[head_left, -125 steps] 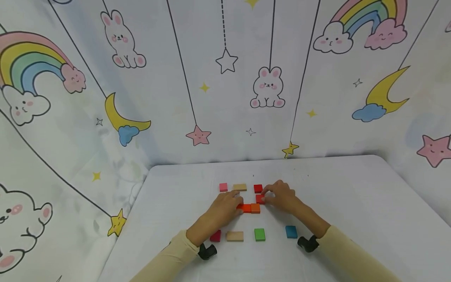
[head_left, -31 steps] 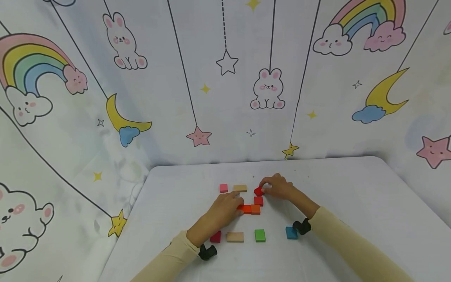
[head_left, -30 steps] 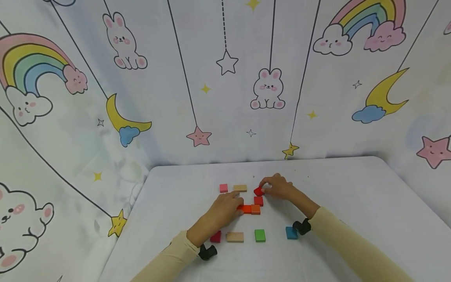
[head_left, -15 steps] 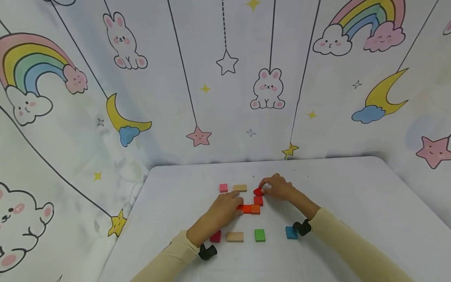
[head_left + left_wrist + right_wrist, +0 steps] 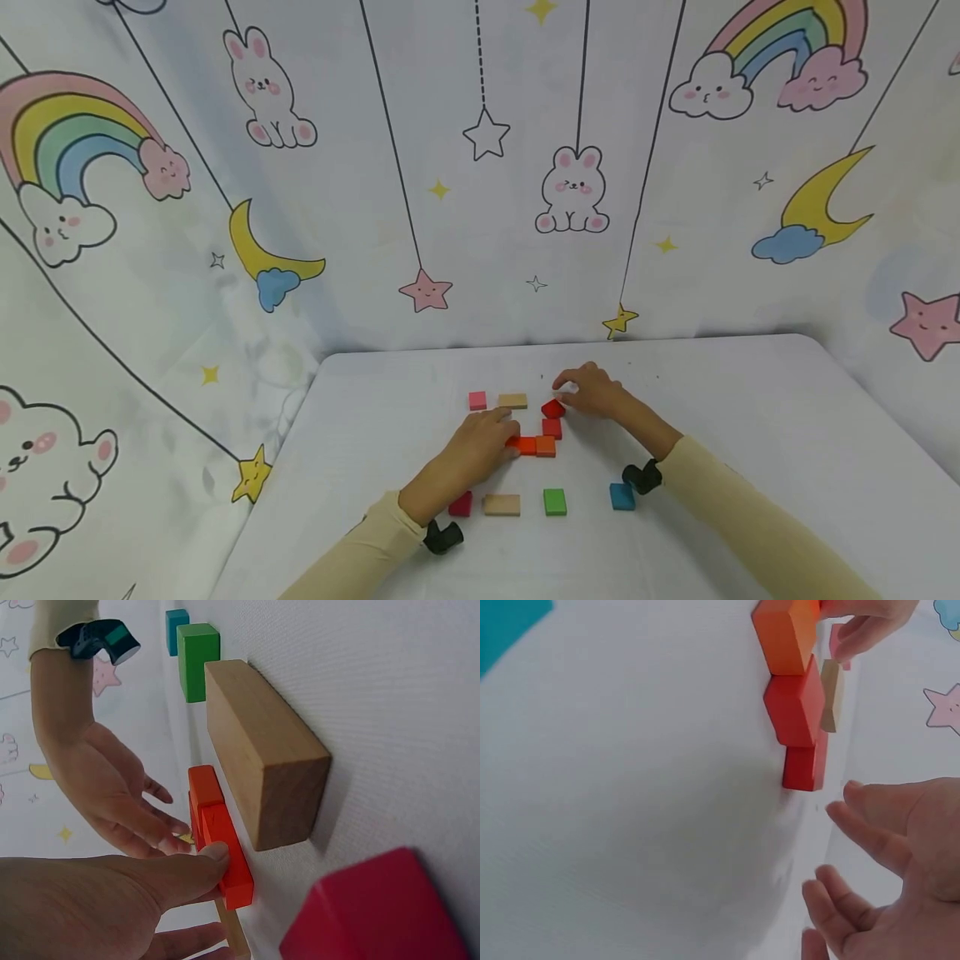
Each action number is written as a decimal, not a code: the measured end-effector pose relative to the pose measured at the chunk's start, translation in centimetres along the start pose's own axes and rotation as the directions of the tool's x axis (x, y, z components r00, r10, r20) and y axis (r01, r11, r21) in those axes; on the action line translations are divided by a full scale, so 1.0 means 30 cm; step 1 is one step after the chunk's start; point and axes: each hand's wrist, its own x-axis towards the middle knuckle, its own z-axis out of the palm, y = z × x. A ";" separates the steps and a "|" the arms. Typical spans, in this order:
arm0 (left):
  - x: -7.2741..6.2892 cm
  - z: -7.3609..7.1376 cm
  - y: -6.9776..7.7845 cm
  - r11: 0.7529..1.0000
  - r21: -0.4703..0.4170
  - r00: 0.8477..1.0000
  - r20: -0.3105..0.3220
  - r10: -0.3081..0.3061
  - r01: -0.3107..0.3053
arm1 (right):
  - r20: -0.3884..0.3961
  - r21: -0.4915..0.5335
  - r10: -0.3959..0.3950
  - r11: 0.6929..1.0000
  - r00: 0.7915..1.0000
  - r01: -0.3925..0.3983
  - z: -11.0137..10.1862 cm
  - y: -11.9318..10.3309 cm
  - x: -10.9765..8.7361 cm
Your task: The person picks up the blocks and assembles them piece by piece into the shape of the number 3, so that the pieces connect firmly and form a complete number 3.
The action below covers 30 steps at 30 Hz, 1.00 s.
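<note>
My left hand (image 5: pixel 480 450) pinches a long orange-red block (image 5: pixel 234 862) between thumb and fingers, low on the white table. An orange block (image 5: pixel 545 447) sits against its right end. A red square block (image 5: pixel 552 429) touches the orange one from behind, and a red pointed block (image 5: pixel 553 409) lies just beyond that. My right hand (image 5: pixel 592 392) hovers beside the pointed block with its fingers spread and holds nothing. In the right wrist view a gap shows between those fingers (image 5: pixel 877 832) and the far red block (image 5: pixel 804 769).
Behind the joined blocks lie a pink block (image 5: pixel 477 401) and a wooden block (image 5: pixel 513 401). Nearer the front are a crimson block (image 5: pixel 461 504), partly behind the left wrist, another wooden block (image 5: pixel 502 505), a green block (image 5: pixel 555 502) and a blue block (image 5: pixel 622 497). A patterned curtain backs the table.
The right hand first let the red square block be, then turned the other red block so its point shows, and has now released it and lifted slightly away. The left hand stays put.
</note>
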 end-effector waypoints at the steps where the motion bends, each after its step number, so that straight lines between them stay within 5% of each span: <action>1: 0.001 0.002 -0.001 1.000 0.002 1.000 -0.001 -0.002 0.002 | -0.004 0.003 -0.003 1.000 1.000 0.003 -0.001 -0.004 0.005; 17: 0.001 0.013 -0.007 0.999 0.033 1.000 -0.011 0.009 -0.008 | 0.011 -0.083 -0.121 0.989 0.993 0.121 0.047 -0.112 0.094; 30: -0.001 0.011 -0.002 0.999 0.039 1.000 -0.018 -0.004 0.005 | 0.038 -0.089 -0.129 0.987 0.991 0.132 0.069 -0.147 0.122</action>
